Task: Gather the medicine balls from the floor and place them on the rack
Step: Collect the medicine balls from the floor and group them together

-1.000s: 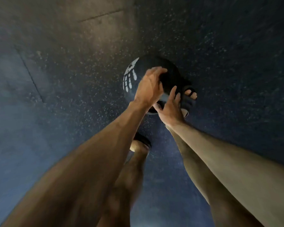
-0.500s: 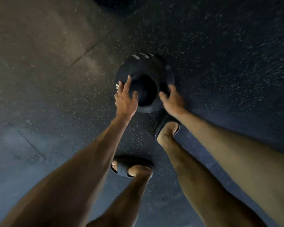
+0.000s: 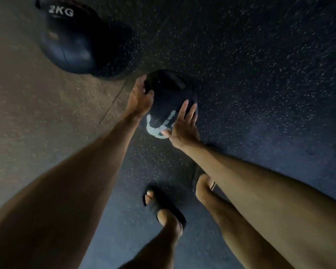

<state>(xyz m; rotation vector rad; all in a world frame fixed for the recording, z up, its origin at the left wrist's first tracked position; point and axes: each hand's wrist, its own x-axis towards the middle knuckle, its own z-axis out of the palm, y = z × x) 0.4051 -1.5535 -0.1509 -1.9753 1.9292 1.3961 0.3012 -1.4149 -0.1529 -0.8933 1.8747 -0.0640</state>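
My left hand (image 3: 141, 100) curls round the black medicine ball (image 3: 169, 94), right hand (image 3: 184, 127) pressing flat-fingered; ungripped there, it could slip onto my sandalled foot (image 3: 164, 208) below

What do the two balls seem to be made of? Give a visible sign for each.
Handprint ball: probably rubber, matte black, no shine, printed white hand. 2KG ball: likely vinyl or synthetic leather, faint sheen, a panel seam; blur leaves both open.

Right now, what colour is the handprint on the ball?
Pale grey-white handprint on the black ball; head view.
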